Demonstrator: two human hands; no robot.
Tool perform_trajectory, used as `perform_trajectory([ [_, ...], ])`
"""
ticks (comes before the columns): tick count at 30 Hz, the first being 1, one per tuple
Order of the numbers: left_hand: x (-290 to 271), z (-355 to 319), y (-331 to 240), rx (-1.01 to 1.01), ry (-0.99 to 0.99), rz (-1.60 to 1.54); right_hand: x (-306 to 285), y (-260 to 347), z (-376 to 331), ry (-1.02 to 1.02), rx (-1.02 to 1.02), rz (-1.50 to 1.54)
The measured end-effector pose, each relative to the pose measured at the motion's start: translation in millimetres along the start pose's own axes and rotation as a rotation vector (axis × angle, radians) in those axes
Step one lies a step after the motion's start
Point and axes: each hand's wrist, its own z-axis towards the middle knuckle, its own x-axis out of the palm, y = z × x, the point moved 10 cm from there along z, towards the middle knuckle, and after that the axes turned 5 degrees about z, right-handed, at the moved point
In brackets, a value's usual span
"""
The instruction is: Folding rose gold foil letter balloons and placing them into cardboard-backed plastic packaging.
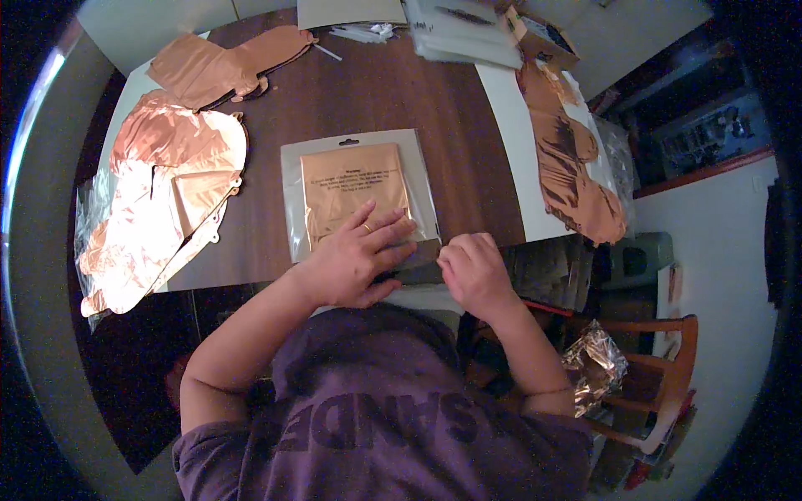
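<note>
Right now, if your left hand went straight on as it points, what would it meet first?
Beyond the packet, the left hand would likely meet the copper-coloured foil across the tabletop; depth is unclear.

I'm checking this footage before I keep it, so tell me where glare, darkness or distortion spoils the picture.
Head view: strong glare bleaches the copper-coloured foil pieces at left; head view: the table has edges bowed by the fisheye lens, with black corners; head view: the recess at upper right is dim and grainy.
</note>
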Motion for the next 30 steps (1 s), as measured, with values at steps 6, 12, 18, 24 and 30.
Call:
perform_trajectory([
  [6, -2, 0, -1, 0.005, 0.004, -0.010, -6, -2, 0, -0.029, 0.033, 0.133],
  [12, -3, 0, -2, 0.022, 0.023, -0.014, 3, 59, -9, 0.219, -0.085, 0.577],
  [18, -35, -25, -32, 0.209, -0.311, 0.248, 6, -8, 7, 0.075, 0.209, 0.618],
  [24, -56, -47, -22, -0.207, -0.427, 0.149, 5, -2, 14, 0.120, 0.136, 0.550],
  [30, -33, -27, -14, -0.249, -0.349, -0.110, 1, 19, 31, 0.141, 0.137, 0.812],
])
